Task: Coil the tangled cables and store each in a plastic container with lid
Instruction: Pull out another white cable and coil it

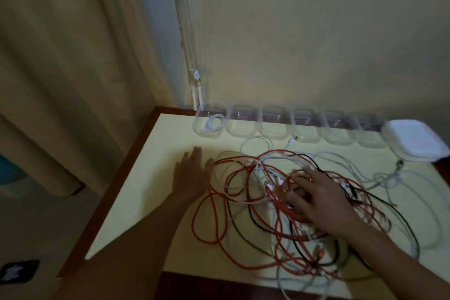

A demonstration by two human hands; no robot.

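While your left hand point(192, 175) lies flat and empty on the counter point(151, 178) beside the tangled cables point(280, 202), your right hand point(316, 200) presses spread fingers into them. Behind the tangle stand clear containers point(267, 122), one holding a coiled white cable point(213, 123); no writing is readable.

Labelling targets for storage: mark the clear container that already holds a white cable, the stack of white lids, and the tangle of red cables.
Clear plastic container holding a coiled white cable point(198, 122): head view, left wall.
Stack of white plastic lids point(414, 140): head view, top lid's centre.
Tangle of red cables point(207, 217): head view, leftmost red loop.
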